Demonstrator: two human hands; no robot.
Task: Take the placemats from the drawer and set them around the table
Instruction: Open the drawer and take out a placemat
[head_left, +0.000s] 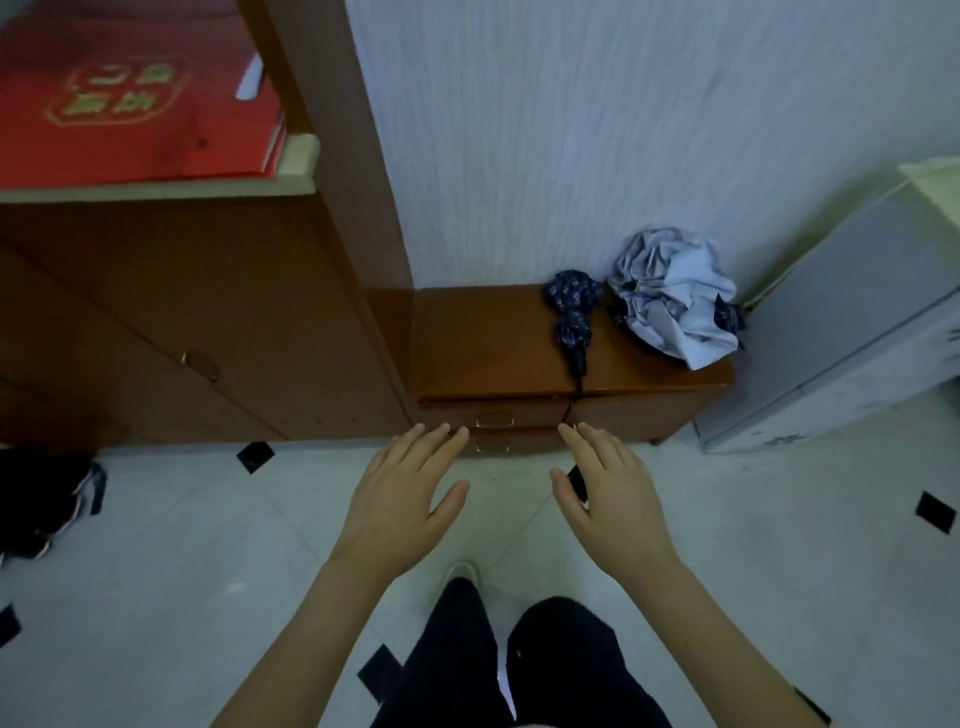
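A low brown wooden cabinet (493, 338) stands against the white wall. Its top drawer (530, 413) with a small brass handle (494, 419) is closed, and a second drawer front shows just below it. My left hand (410, 488) and my right hand (608, 493) reach forward side by side over the tiled floor, fingers straight and spread, holding nothing. Their fingertips lie level with the drawer fronts in the picture; I cannot tell whether they touch. No placemats are in view.
A folded dark patterned umbrella (571, 317) and a crumpled pale blue umbrella (675, 296) lie on the cabinet top. A tall brown cupboard (208, 322) with red boxes (130, 98) stands left. A grey appliance (857, 332) stands right. Dark shoes (47, 499) lie at the left.
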